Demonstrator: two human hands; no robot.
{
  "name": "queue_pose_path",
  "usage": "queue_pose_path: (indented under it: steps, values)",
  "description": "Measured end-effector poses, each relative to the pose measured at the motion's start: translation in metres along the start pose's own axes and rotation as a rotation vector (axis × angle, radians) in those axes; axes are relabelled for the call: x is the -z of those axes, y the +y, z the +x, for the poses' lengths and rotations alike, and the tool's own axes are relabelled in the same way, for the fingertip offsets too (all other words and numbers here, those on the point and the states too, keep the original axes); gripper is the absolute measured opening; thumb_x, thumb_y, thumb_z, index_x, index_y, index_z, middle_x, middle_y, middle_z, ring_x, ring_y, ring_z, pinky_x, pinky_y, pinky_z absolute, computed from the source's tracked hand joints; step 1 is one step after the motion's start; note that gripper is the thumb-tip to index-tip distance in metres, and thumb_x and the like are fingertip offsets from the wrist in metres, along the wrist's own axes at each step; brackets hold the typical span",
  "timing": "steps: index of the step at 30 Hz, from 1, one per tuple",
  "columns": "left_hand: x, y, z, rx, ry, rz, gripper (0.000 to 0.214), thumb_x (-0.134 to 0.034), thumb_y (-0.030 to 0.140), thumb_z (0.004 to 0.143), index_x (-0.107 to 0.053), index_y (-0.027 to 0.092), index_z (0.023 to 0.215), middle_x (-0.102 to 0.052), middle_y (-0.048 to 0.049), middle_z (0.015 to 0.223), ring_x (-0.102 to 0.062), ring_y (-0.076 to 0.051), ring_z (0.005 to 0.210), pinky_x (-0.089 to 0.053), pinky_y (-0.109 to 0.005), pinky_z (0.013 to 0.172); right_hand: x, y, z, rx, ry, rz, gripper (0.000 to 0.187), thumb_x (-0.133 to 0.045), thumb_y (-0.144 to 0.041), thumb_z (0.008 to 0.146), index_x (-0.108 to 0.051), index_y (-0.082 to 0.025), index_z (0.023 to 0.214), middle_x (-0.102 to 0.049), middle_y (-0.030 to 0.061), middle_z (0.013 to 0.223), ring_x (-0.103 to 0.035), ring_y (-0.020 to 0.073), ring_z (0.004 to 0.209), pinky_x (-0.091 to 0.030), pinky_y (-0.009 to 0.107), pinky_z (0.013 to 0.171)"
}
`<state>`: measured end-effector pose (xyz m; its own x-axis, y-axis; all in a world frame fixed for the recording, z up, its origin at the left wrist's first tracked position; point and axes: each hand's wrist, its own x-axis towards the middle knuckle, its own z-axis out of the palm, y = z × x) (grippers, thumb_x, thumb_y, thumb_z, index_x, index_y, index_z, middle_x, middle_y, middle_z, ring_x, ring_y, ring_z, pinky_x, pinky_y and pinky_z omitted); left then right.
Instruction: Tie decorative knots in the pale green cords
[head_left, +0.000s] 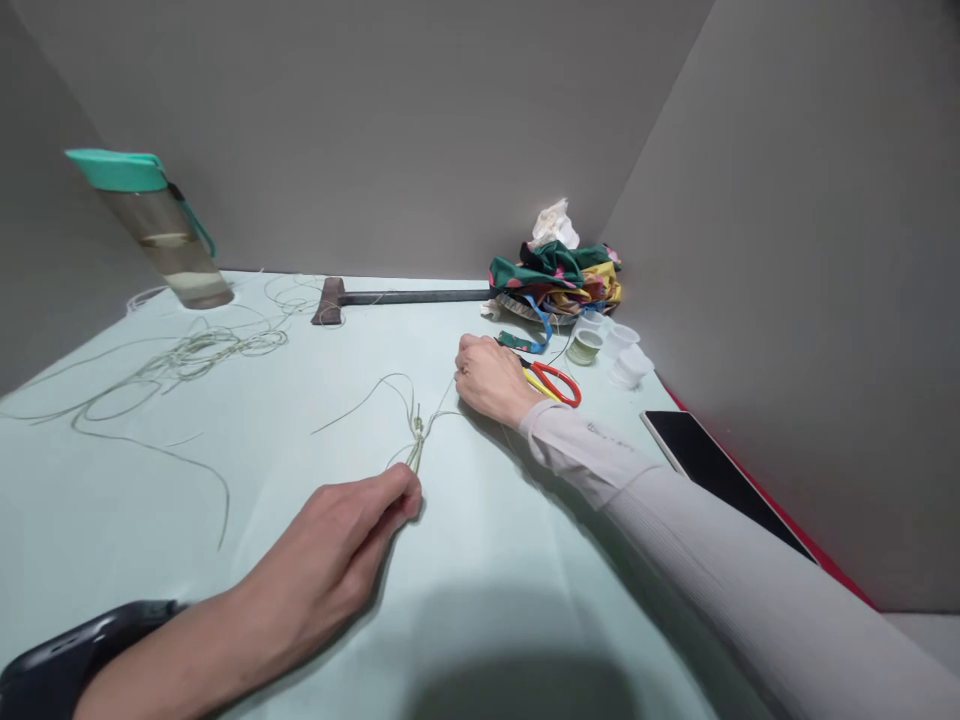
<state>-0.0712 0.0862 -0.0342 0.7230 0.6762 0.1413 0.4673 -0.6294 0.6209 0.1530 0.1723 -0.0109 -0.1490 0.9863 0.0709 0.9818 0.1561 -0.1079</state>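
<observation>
Between thumb and fingers, my left hand pinches a small bundle of pale green cords with a knotted top. Thin ends curve away from the knot to the left and right. Farther off and to the right, my right hand is closed, and a strand of the same cord runs from the knot to its fingers. Just beyond that wrist lie scissors with red and yellow handles, their blades partly hidden by the hand.
Loose cord lies tangled at left, near a tilted-looking water bottle. A hammer lies at the back beside bundled patterned cloth. Small plastic cups and a phone-like dark slab are at right. Grey walls enclose the table.
</observation>
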Motion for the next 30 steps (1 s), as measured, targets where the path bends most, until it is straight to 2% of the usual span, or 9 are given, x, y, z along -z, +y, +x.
queue_pose_path:
  steps: [3, 6, 10, 14, 17, 20, 24, 27, 30]
  values:
    - [-0.002, -0.004, 0.000, 0.019, 0.018, 0.037, 0.028, -0.032, 0.029, 0.109, -0.046, 0.026, 0.085, -0.053, 0.0050, 0.068, -0.049, -0.016, 0.058, -0.043, -0.026, 0.057, 0.006, -0.002, -0.010, 0.000, 0.028, -0.018, 0.025, -0.069, -0.036, 0.104, -0.070, -0.016, 0.120, -0.071, 0.0096, 0.128, -0.069, 0.0262, 0.115, -0.059, 0.049, 0.100]
    - [-0.004, -0.010, -0.001, 0.022, 0.041, 0.072, 0.022, -0.036, 0.028, 0.108, -0.054, 0.024, 0.097, -0.066, 0.0017, 0.078, -0.060, -0.017, 0.065, -0.049, -0.028, 0.063, 0.021, -0.005, -0.032, 0.025, 0.054, -0.014, 0.021, -0.067, -0.034, 0.105, -0.071, -0.017, 0.115, -0.070, 0.0090, 0.128, -0.069, 0.0247, 0.112, -0.058, 0.047, 0.099]
    - [-0.006, -0.012, -0.004, -0.023, 0.049, 0.135, 0.024, -0.037, 0.027, 0.109, -0.060, 0.022, 0.103, -0.073, -0.0024, 0.092, -0.070, -0.020, 0.079, -0.055, -0.031, 0.074, 0.034, -0.007, -0.078, 0.069, 0.014, 0.035, 0.017, -0.060, -0.024, 0.108, -0.068, -0.015, 0.096, -0.070, 0.0046, 0.105, -0.068, 0.0189, 0.092, -0.057, 0.038, 0.088]
    - [-0.007, -0.009, -0.010, -0.081, 0.055, 0.263, 0.032, -0.031, 0.024, 0.110, -0.062, 0.022, 0.103, -0.068, -0.0049, 0.096, -0.068, -0.020, 0.071, -0.055, -0.033, 0.065, 0.031, -0.003, -0.124, 0.117, -0.043, 0.118, 0.021, -0.050, -0.018, 0.109, -0.062, -0.016, 0.091, -0.066, 0.0048, 0.094, -0.064, 0.0186, 0.083, -0.052, 0.033, 0.077]
    - [-0.006, -0.003, -0.018, -0.142, 0.017, 0.378, 0.034, -0.031, 0.014, 0.106, -0.064, 0.020, 0.115, -0.070, -0.0102, 0.107, -0.071, -0.022, 0.067, -0.057, -0.036, 0.058, 0.026, -0.002, -0.154, 0.171, -0.085, 0.171, 0.021, -0.048, -0.020, 0.110, -0.060, -0.018, 0.093, -0.064, 0.0046, 0.095, -0.062, 0.0186, 0.078, -0.052, 0.033, 0.074]
    - [-0.006, 0.005, -0.028, -0.219, -0.011, 0.473, 0.039, -0.037, 0.005, 0.099, -0.063, 0.017, 0.125, -0.074, -0.0170, 0.117, -0.077, -0.027, 0.071, -0.061, -0.038, 0.056, 0.024, -0.001, -0.175, 0.280, -0.133, 0.204, 0.022, -0.050, -0.020, 0.109, -0.058, -0.019, 0.089, -0.064, 0.0033, 0.095, -0.061, 0.0195, 0.077, -0.053, 0.037, 0.076]
    - [-0.006, 0.013, -0.038, -0.335, 0.000, 0.542, 0.050, -0.038, -0.005, 0.089, -0.061, 0.013, 0.130, -0.075, -0.0231, 0.129, -0.081, -0.032, 0.083, -0.066, -0.042, 0.061, 0.027, 0.005, -0.170, 0.342, -0.119, 0.214, 0.025, -0.049, -0.020, 0.110, -0.061, -0.019, 0.088, -0.066, 0.0052, 0.095, -0.060, 0.0232, 0.081, -0.052, 0.047, 0.087]
    - [0.004, 0.011, -0.036, -0.390, 0.034, 0.502, 0.050, -0.041, -0.003, 0.092, -0.061, 0.016, 0.133, -0.078, -0.0171, 0.127, -0.081, -0.029, 0.088, -0.066, -0.038, 0.069, 0.028, 0.009, -0.137, 0.321, -0.075, 0.234, 0.021, -0.048, -0.009, 0.107, -0.066, -0.015, 0.098, -0.067, 0.0100, 0.106, -0.061, 0.0233, 0.091, -0.052, 0.041, 0.086]
    - [0.029, -0.004, -0.017, -0.314, 0.112, 0.411, 0.036, -0.041, 0.006, 0.101, -0.067, 0.020, 0.122, -0.080, -0.0079, 0.107, -0.079, -0.019, 0.081, -0.061, -0.027, 0.066, 0.024, 0.008, -0.098, 0.317, -0.032, 0.241, 0.021, -0.049, -0.006, 0.107, -0.068, -0.012, 0.111, -0.070, 0.0136, 0.115, -0.060, 0.0257, 0.104, -0.050, 0.041, 0.091]
